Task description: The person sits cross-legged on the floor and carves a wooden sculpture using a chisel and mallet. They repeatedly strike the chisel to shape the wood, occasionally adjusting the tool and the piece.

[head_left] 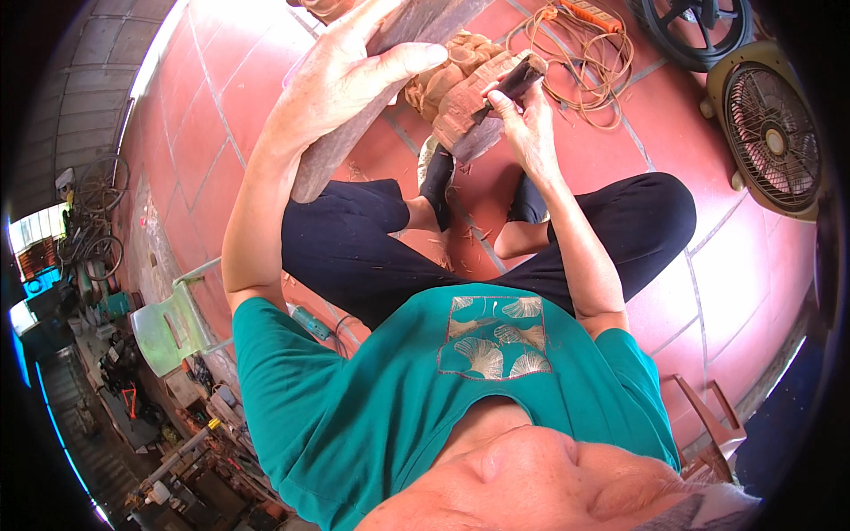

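My left hand (341, 84) is closed around a long, thick grey-brown piece of wood (329, 159), its thumb stretched along the near side. This piece slants from above my knee up to the top edge. My right hand (531, 133) grips a dark-handled hand tool (518, 80); its working end is hard to make out. The tool lies against a reddish-brown carved wood block (460, 119), whose far part is knobby with rounded shapes. The block is in front of my feet, between my two hands. Its underside is hidden.
Wood shavings lie on the red tiles around my feet. An orange power strip (591, 15) with a coiled cord (580, 88), a black wheel (695, 31) and a fan (772, 133) stand far right. A green chair (168, 332) and a teal power tool (310, 321) are left.
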Tool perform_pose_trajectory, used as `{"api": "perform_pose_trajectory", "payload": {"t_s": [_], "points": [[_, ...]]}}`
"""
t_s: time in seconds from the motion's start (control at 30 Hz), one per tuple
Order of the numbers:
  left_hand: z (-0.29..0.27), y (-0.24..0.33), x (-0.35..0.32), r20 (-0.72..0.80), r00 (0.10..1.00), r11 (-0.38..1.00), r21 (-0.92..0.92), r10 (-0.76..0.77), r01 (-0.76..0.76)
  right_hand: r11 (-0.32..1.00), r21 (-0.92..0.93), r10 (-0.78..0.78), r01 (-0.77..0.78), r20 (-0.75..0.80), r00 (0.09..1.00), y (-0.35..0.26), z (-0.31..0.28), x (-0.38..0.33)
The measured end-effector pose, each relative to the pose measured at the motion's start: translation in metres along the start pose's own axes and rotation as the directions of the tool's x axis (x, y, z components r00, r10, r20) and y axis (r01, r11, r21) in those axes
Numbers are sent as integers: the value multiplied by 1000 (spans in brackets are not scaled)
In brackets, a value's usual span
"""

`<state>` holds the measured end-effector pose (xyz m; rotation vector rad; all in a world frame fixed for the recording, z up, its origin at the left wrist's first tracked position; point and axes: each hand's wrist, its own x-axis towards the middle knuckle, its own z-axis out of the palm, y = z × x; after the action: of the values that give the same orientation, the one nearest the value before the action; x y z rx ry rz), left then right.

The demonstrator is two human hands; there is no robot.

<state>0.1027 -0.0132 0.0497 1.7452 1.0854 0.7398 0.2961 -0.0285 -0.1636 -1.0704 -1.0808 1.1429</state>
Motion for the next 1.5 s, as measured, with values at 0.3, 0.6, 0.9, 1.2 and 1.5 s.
{"api": "perform_pose_trajectory", "payload": {"t_s": [0.3, 0.6, 0.9, 1.2, 1.5], "points": [[2, 14, 3, -59, 982, 984, 30, 180, -178, 983, -171, -70, 71, 10, 997, -5, 5, -3], [11, -27, 13, 444, 876, 766, 492, 188, -413, 937, -322, -136, 131, 9, 991, -3, 7, -3], [3, 25, 50, 185, 894, 795, 409, 407, -447, 961, -272, -54, 54, 10, 999, -8, 4, 1], [12, -12, 40, 355, 931, 843, 473, 82, -255, 951, -299, -64, 71, 33, 997, 5, 3, 3], [18, -1, 25, 224, 954, 786, 544, 201, -293, 939, -314, -129, 138, 49, 990, 13, 1, 4]]}}
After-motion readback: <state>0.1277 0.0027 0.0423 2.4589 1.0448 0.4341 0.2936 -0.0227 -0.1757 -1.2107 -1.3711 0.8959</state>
